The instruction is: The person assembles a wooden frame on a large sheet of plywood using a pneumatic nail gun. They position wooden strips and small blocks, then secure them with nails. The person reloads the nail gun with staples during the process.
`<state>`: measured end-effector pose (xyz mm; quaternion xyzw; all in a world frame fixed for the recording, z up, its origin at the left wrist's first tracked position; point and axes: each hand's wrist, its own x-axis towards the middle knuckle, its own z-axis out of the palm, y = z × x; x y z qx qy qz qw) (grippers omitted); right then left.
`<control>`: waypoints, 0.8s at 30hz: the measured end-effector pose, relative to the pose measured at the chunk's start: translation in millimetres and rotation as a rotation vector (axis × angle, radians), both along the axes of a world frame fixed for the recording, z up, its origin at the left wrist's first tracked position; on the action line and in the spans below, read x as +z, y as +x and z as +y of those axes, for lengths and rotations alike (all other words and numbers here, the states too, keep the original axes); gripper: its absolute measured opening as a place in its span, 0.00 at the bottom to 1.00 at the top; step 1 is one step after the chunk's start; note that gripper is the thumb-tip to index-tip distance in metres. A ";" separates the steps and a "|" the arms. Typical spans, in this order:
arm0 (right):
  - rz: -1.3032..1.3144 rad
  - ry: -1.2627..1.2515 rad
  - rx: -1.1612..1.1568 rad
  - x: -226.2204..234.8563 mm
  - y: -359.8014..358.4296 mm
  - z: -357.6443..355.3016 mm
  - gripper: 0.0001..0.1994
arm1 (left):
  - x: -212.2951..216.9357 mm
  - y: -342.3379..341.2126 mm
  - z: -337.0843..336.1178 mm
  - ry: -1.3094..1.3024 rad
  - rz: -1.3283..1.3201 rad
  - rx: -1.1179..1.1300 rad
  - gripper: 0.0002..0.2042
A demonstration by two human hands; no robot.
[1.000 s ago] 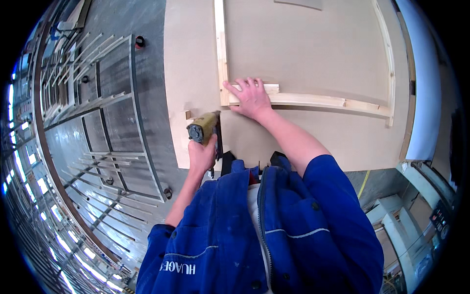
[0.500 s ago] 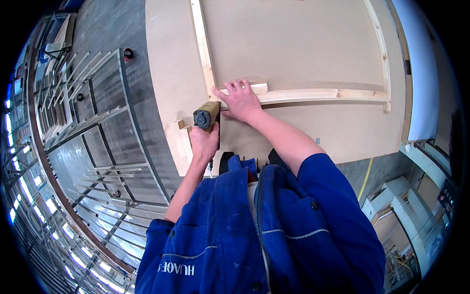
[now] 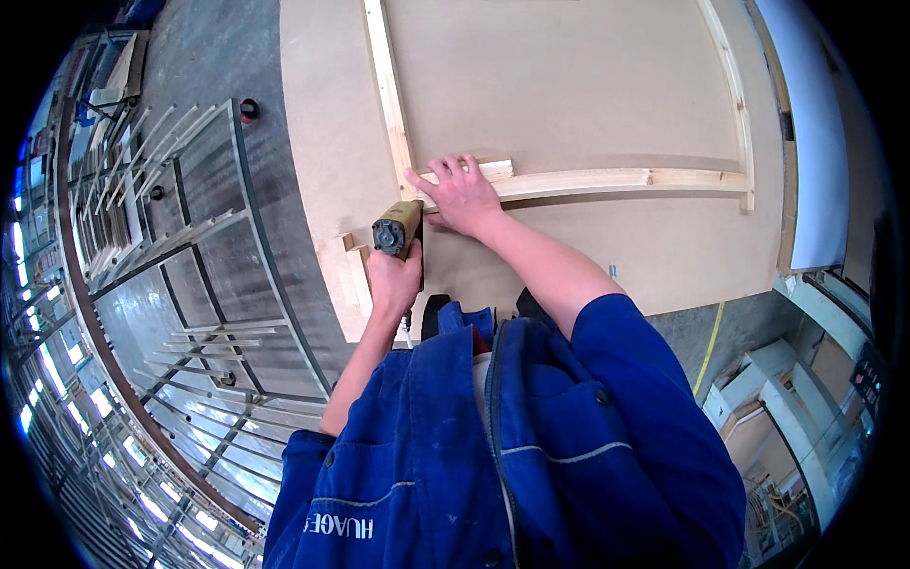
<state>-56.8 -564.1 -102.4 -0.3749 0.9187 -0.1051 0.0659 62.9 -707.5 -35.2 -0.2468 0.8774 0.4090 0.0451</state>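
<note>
My left hand [image 3: 393, 277] grips a yellow and grey pneumatic nail gun [image 3: 398, 228], its nose against the joint of two wooden slats. My right hand [image 3: 458, 194] lies flat with spread fingers on the horizontal slat [image 3: 607, 179], pressing it where it meets the vertical slat [image 3: 387, 85]. Both slats lie on a large light brown board [image 3: 559, 85]. A short offcut [image 3: 353, 275] sits near the board's left front corner, just left of the nail gun.
Another slat [image 3: 732, 95] runs along the board's right side. A grey metal rack frame [image 3: 180, 247] with thin wooden strips stands to the left on the concrete floor. A white panel [image 3: 806, 142] leans at the right. A yellow hose [image 3: 709, 346] trails on the floor.
My left hand has brought the nail gun up and closer to the slat joint. My right hand has stayed on the horizontal slat.
</note>
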 end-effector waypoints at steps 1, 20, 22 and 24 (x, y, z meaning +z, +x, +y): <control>0.008 -0.009 -0.001 -0.5 0.2 -0.2 0.46 | 2.5 -0.7 -0.4 -0.004 -0.014 -0.003 0.16; -0.143 -0.161 -0.391 -5.4 -37.5 151.0 0.32 | -13.0 16.2 -1.0 0.164 0.038 0.162 0.14; -0.162 -0.138 -0.378 -3.9 -36.3 149.3 0.31 | -7.9 13.8 -13.3 0.255 -0.090 0.266 0.10; -0.182 -0.106 -0.376 0.5 -35.0 145.5 0.30 | 6.8 2.1 -16.2 0.268 -0.097 0.290 0.10</control>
